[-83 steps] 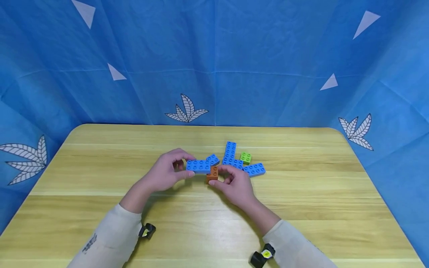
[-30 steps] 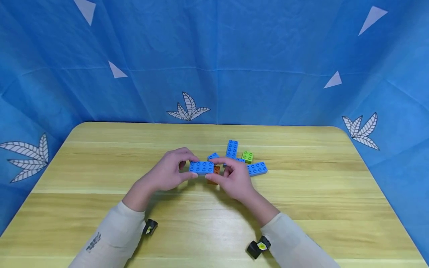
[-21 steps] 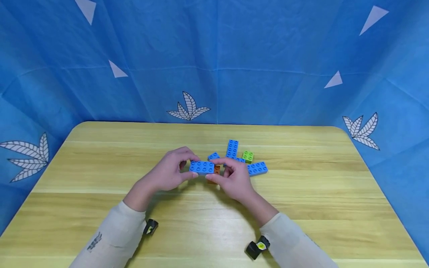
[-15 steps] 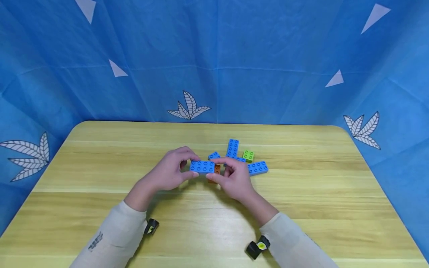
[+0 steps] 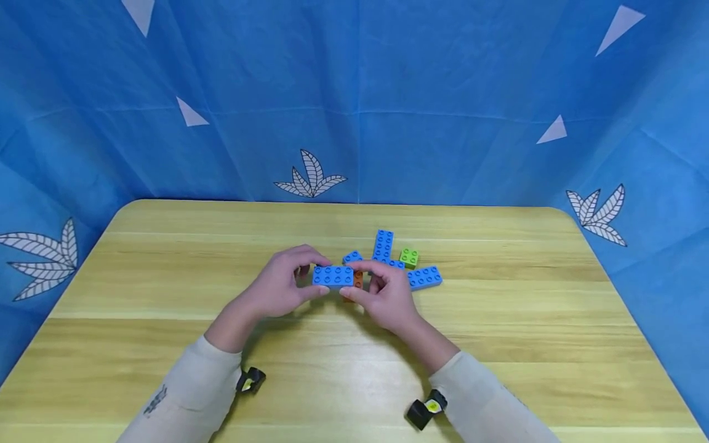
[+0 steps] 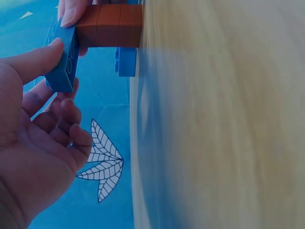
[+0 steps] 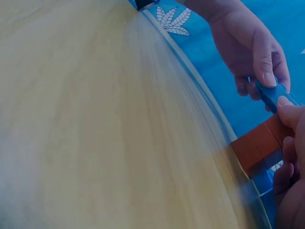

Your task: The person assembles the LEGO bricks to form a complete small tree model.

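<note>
Item 1, blue brick [image 5: 333, 275]: a flat eight-stud piece, held level over the middle of the table [image 5: 166, 369], well away from every edge. Your left hand [image 5: 277, 289] pinches its left end with thumb and curled fingers; the left wrist view shows the thumb [image 6: 33, 59] pressed along one face.

Item 2, brown stack [image 5: 357, 282]: about three brown bricks tall, base on the tabletop. The blue brick sits across its top and overhangs to the left. Whether the studs are fully seated cannot be told from these views.

Item 3, your right hand [image 5: 388, 298]: fingers curled round the right end of the blue brick and the stack beneath it, steadying both.

Item 4, loose pieces toward the far edge, just right of centre: a small blue brick [image 5: 352, 257], a long blue brick [image 5: 383, 244], a green brick [image 5: 409, 256] and another blue brick [image 5: 424, 277] nearer you. None is touched.

Progress, as a judgement: you have the stack built and the blue brick placed on it; pressing it home looks like the step in hand. Four loose pieces are not yet joined, so the build appears under halfway.
</note>
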`<action>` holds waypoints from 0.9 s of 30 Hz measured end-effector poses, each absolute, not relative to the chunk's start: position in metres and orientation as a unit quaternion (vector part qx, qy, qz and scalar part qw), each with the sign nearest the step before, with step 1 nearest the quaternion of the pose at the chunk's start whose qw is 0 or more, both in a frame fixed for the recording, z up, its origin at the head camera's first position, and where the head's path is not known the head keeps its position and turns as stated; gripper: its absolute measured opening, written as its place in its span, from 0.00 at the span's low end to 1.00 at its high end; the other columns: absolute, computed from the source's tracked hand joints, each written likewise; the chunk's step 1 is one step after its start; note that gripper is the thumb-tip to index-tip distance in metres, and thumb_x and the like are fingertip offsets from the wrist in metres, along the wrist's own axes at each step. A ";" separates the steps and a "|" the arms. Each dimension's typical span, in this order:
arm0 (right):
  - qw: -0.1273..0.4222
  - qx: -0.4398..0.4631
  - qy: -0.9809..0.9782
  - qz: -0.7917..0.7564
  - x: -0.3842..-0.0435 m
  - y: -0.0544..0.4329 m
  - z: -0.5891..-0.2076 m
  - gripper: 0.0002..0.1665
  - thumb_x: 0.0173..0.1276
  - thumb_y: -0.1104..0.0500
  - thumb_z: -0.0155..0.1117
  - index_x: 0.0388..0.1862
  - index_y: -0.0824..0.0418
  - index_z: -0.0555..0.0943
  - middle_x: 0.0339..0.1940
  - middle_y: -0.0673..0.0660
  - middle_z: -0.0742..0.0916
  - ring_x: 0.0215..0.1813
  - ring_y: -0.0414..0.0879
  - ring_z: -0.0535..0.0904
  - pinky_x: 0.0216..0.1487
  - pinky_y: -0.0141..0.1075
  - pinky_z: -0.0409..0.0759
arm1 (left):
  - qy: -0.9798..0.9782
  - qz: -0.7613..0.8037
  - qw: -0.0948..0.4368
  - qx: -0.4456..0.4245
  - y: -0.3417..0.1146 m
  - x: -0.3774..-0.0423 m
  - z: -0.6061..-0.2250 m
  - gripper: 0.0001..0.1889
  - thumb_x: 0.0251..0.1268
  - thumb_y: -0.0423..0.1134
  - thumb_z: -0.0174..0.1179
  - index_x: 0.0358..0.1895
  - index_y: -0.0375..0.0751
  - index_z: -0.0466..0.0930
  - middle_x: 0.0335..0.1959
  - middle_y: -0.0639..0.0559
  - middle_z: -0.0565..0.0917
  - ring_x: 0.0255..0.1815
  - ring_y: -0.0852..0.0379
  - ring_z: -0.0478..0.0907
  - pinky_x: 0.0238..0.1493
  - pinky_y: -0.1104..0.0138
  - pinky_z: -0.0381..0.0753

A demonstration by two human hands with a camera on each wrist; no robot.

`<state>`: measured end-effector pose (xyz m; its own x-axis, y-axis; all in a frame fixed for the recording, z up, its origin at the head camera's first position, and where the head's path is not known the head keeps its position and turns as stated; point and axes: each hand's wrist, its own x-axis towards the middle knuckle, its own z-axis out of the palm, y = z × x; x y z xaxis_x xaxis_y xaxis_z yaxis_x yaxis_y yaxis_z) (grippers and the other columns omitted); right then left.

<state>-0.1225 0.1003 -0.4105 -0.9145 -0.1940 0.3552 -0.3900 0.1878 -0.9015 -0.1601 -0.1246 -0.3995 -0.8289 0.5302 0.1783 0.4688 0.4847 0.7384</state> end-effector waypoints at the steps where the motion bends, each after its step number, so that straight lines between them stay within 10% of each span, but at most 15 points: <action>1: 0.078 0.192 -0.765 0.610 -0.123 0.100 -0.411 0.20 0.55 0.73 0.77 0.48 0.71 0.85 0.11 0.57 0.72 0.13 0.45 0.63 0.15 0.29 0.59 | 0.860 0.417 0.035 0.292 -0.124 -0.160 -0.400 0.20 0.57 0.36 0.75 0.53 0.42 0.84 0.43 0.57 0.80 0.34 0.50 0.73 0.34 0.59 0.75; 13: -0.001 0.148 -0.777 0.612 -0.134 0.127 -0.432 0.29 0.55 0.68 0.79 0.58 0.61 0.84 0.33 0.59 0.86 0.12 0.41 0.61 0.13 0.31 0.57 | 0.867 0.406 0.034 0.286 -0.117 -0.160 -0.404 0.22 0.54 0.40 0.77 0.53 0.45 0.84 0.46 0.59 0.81 0.41 0.55 0.73 0.40 0.57 0.76; 20: 0.017 0.133 -0.796 0.590 -0.129 0.164 -0.429 0.26 0.55 0.66 0.80 0.54 0.60 0.85 0.15 0.59 0.76 0.11 0.42 0.60 0.12 0.32 0.57 | 0.864 0.423 0.033 0.271 -0.114 -0.160 -0.405 0.21 0.53 0.39 0.78 0.52 0.46 0.85 0.44 0.60 0.81 0.39 0.55 0.73 0.38 0.57 0.75; 27: 0.029 0.096 -0.834 0.542 -0.131 0.198 -0.425 0.26 0.56 0.64 0.80 0.55 0.60 0.84 0.19 0.58 0.78 0.13 0.46 0.63 0.13 0.34 0.60 | 0.863 0.428 0.028 0.266 -0.114 -0.159 -0.406 0.21 0.52 0.39 0.78 0.51 0.46 0.85 0.41 0.60 0.81 0.38 0.51 0.74 0.37 0.59 0.74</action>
<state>-0.1307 0.1980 -0.4253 -0.9800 -0.1285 0.1516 -0.1907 0.3935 -0.8993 -0.1595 -0.1142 -0.4059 -0.8570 0.4830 0.1794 0.4349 0.4914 0.7546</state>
